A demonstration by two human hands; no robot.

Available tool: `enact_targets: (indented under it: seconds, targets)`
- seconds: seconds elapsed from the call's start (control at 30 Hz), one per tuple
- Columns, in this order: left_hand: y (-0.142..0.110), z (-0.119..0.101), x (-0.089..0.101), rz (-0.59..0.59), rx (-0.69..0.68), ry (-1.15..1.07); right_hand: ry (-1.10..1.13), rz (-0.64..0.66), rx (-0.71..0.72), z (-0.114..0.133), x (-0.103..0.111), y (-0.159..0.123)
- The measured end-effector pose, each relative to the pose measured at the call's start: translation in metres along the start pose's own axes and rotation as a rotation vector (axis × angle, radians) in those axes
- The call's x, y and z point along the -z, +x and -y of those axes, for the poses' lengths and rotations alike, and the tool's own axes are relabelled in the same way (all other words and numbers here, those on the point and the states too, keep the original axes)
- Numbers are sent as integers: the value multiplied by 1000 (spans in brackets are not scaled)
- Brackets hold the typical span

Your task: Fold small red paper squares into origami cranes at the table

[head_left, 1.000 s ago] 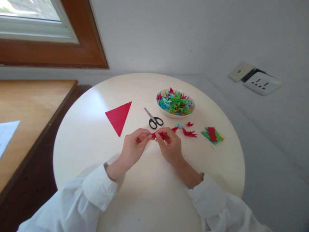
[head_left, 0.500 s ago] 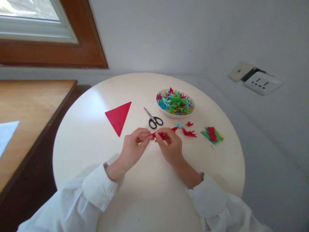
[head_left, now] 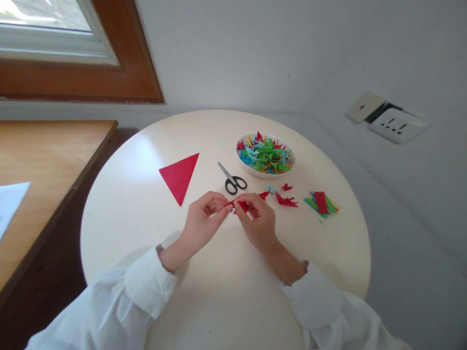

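Note:
Between my two hands is a small piece of folded red paper, partly hidden by the fingers. My left hand pinches its left end between thumb and fingers. The right side of it is pinched by my right hand, whose thumb lies close to the left fingertips. Just beyond the hands lie scissors with black handles, blades pointing away to the left. Right of them rest red paper cranes and a light blue one. A red paper triangle lies flat on the left.
A white bowl full of colourful paper cranes stands at the back of the round white table. At the right lies a stack of coloured paper strips. A wooden desk with a paper sheet is at the left.
Both hands stay nearly in place, still pinching the red paper. Its visible part between the fingers has shifted only slightly.

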State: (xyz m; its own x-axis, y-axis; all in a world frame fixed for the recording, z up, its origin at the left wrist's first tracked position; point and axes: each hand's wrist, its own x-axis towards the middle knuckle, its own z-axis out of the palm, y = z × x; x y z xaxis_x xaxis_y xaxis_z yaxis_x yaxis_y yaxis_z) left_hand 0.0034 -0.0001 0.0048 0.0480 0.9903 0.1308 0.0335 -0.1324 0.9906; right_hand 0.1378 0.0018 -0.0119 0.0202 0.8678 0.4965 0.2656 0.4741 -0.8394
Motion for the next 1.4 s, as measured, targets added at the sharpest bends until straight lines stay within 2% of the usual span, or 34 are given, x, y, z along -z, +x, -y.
enact_targets:
  seconds: [0.1, 0.7, 0.93, 1.03, 1.27, 1.4]
  targets:
    - [1, 0, 0, -3, 33, -14, -16, 16, 17, -1, 0, 0]
    - [-3, -4, 0, -12, -9, 21, -17, 20, 14, -5, -1, -1]
    - [2, -4, 0, -124, 17, -24, -260, -12, 222, -1, 5, 6]
    - [4, -1, 1, -87, -47, 18, -254, 43, 190, 0, 6, 6]
    - [3, 6, 4, 117, -166, 84, -123, 73, 15, 1, 4, 5]
    - [3, 8, 5, 98, -196, 177, 18, 83, -43, -3, 3, 5]
